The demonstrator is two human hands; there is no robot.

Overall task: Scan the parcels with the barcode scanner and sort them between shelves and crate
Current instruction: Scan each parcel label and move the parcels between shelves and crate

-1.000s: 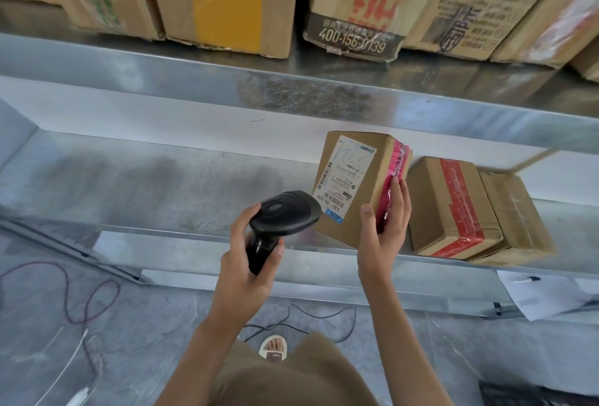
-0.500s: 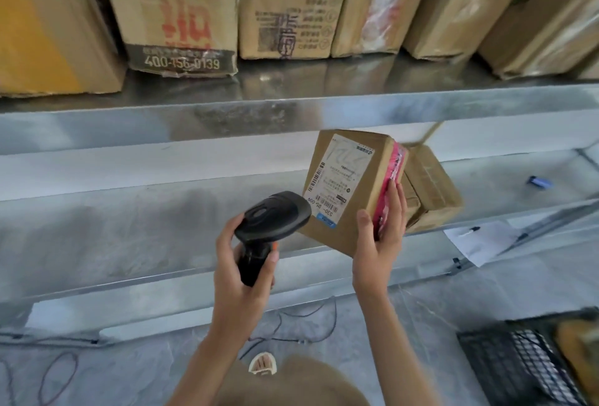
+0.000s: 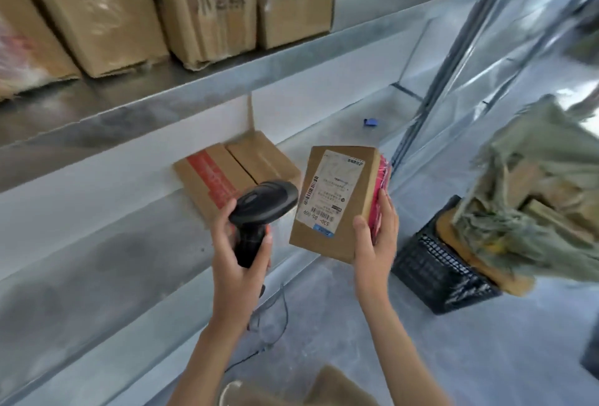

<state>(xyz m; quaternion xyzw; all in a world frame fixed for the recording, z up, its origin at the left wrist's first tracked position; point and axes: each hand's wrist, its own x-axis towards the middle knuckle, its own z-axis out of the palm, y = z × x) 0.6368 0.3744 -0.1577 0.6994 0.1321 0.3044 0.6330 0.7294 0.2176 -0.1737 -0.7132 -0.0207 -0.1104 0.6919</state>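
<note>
The small brown cardboard parcel [image 3: 337, 204] with a white shipping label and pink tape along one side sits just right of centre in the frame, held up in the air with its label facing me. My right hand [image 3: 376, 237] grips its lower right corner, fingers curled over the taped side and thumb on the labelled face. My left hand [image 3: 240, 250] is wrapped around the handle of the black handheld barcode scanner [image 3: 259, 211], whose head sits just left of the parcel, aimed toward the label.

Compared with a second ago, the view has swung to the right: the black plastic mesh crate [image 3: 434, 269] now stands on the floor at the right of the frame, with cardboard and a green woven sack [image 3: 544, 204] on top of it. The parcel and scanner keep the same pairing as before. I judge the scan is done or nearly so, and I am turning toward the crate to drop it there.

Behind the scanner, two taped brown boxes [image 3: 233, 172] lie on the lower metal shelf [image 3: 97, 243]; larger cartons [image 3: 207, 6] fill the upper shelf at upper left.
</note>
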